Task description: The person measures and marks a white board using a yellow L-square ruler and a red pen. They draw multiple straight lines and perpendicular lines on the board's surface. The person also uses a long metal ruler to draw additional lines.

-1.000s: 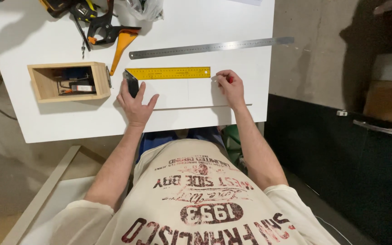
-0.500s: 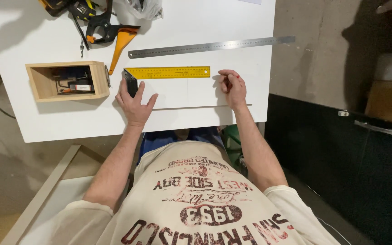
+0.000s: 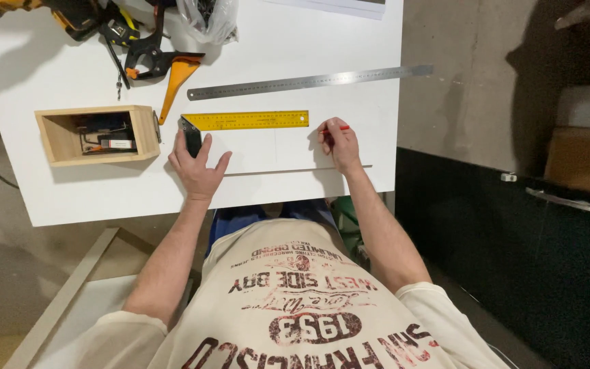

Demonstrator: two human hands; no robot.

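From the head camera, a small open-sided wooden box (image 3: 97, 134) of pale, smooth timber lies on its side on the white table (image 3: 49, 198), and inside it sit a few small dark items, one with a pale label; what they are is too small to tell. At the far edge a crumpled clear plastic bag (image 3: 207, 19) holds something dark, beside a black-and-orange spring clamp (image 3: 157, 60) and a cluster of yellow-and-black tools. A long, thin steel ruler (image 3: 308, 81) lies slanted across the table, matte grey and finely graduated. Nearer the person, a try square (image 3: 240, 121) with a flat yellow blade and a dark stock lies along the top edge of a thin white board (image 3: 274, 154), which rests flat on the table. The left hand (image 3: 197, 169) is spread flat with loose fingers, pressing on the stock of the square and on the board. The right hand (image 3: 339, 145) is curled around a red pencil (image 3: 337, 128), its tip set on the board just past the blade's end. The person wears a cream printed shirt.
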